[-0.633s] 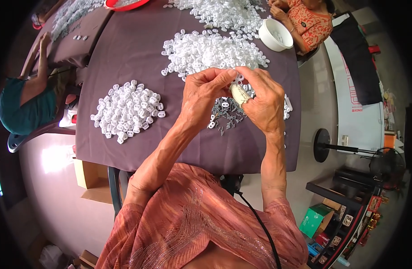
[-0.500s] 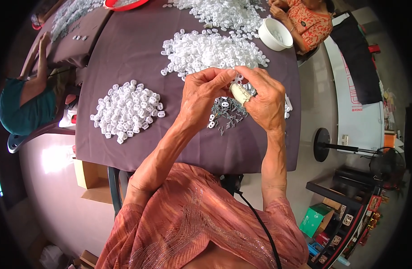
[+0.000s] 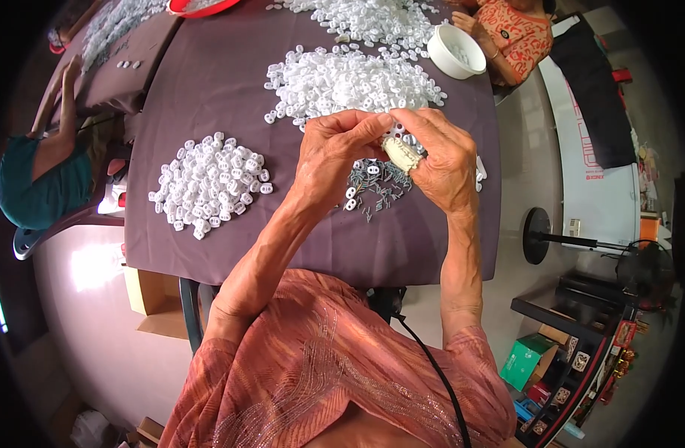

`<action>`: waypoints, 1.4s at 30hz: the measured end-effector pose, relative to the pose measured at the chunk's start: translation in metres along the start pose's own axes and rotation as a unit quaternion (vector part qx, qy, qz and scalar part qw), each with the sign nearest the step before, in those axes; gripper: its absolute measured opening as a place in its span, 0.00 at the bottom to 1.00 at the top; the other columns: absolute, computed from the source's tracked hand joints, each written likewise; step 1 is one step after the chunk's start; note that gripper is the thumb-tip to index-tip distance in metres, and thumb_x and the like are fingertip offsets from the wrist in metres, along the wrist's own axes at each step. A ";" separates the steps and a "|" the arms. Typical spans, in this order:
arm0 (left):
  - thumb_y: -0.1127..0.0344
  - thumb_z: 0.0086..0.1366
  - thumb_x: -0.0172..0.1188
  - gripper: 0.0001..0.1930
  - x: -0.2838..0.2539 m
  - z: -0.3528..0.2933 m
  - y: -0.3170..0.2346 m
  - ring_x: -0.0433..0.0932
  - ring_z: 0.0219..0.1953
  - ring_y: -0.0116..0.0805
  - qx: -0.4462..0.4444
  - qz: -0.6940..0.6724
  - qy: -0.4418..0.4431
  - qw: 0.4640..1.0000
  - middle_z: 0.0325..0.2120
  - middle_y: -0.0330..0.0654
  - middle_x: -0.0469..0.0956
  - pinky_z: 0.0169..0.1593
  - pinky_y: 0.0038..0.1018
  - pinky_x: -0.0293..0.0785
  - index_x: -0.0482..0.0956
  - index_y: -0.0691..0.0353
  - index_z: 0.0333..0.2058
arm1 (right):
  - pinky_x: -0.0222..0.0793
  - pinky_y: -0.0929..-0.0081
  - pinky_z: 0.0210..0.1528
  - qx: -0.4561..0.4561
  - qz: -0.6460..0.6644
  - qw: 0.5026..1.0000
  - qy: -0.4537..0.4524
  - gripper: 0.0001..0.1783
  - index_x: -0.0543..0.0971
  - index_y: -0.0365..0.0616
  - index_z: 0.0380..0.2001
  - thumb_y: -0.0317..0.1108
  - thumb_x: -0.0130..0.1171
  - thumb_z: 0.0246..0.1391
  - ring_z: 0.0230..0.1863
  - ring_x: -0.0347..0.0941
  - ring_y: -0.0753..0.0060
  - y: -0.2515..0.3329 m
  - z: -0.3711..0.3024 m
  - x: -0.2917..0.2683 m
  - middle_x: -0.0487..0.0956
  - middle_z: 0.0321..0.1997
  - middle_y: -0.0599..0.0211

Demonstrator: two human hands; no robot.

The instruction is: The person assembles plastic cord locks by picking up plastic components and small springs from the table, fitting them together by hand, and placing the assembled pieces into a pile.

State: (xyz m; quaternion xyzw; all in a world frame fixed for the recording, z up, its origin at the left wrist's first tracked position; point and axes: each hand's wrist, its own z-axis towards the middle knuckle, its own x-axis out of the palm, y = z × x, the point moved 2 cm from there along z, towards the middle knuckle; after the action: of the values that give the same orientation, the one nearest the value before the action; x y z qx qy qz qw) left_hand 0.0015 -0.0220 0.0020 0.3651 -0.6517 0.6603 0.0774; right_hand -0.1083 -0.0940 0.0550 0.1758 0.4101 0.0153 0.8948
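Observation:
Above the table, my left hand (image 3: 331, 149) and my right hand (image 3: 447, 160) meet with thumbs and fingers pinched together. Whatever they pinch is hidden behind the fingers. A cream-coloured wrap or roll (image 3: 402, 155) sits against the fingers of my right hand; I cannot tell whether it is worn or held. Just below the hands lies a scatter of small grey pins (image 3: 380, 187), with a few white two-holed plastic pieces (image 3: 351, 198) among them. Beyond my fingers rises a heap of loose white plastic pieces (image 3: 350, 82).
A smaller pile of white pieces (image 3: 208, 183) lies to the left on the brown tablecloth (image 3: 298, 257). At the far right stands a white tub (image 3: 456, 52), beside a person in an orange patterned top (image 3: 510, 37). Another person in teal (image 3: 44, 175) sits at left. A fan (image 3: 645, 272) stands at right.
My hands stay pinched together in nearly the same place, with the fingers shifted only slightly. The view has tilted a little. The person at far right has moved an arm slightly.

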 end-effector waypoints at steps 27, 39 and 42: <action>0.68 0.51 0.60 0.08 -0.003 -0.002 0.003 0.73 0.22 0.27 -0.042 -0.058 0.042 0.997 0.19 0.41 0.74 0.29 0.22 0.73 0.77 0.69 0.25 | 0.68 0.71 0.30 -0.059 -0.010 0.998 0.029 0.18 0.74 0.36 0.31 0.24 0.63 0.30 0.28 0.71 0.60 0.001 -0.003 -0.005 0.73 0.27 0.61; 0.69 0.51 0.60 0.08 -0.002 -0.003 0.008 0.73 0.23 0.27 -0.061 -0.060 0.035 0.996 0.20 0.40 0.74 0.29 0.21 0.73 0.77 0.69 0.26 | 0.67 0.69 0.31 -0.066 -0.042 0.996 0.040 0.20 0.73 0.36 0.33 0.25 0.64 0.30 0.28 0.70 0.58 0.002 -0.008 -0.005 0.73 0.28 0.61; 0.68 0.51 0.60 0.08 -0.003 -0.003 0.009 0.73 0.22 0.26 -0.063 -0.066 0.037 0.995 0.20 0.40 0.74 0.29 0.21 0.73 0.77 0.68 0.26 | 0.67 0.68 0.31 -0.062 -0.056 0.995 0.050 0.21 0.72 0.36 0.33 0.25 0.64 0.30 0.28 0.69 0.58 0.003 -0.008 -0.006 0.72 0.28 0.61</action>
State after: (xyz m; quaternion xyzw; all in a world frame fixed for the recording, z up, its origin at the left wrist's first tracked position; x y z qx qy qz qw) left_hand -0.0024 -0.0193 -0.0064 0.3770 -0.6630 0.6248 0.1672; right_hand -0.1180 -0.0892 0.0552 0.0959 0.4616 -0.0009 0.8819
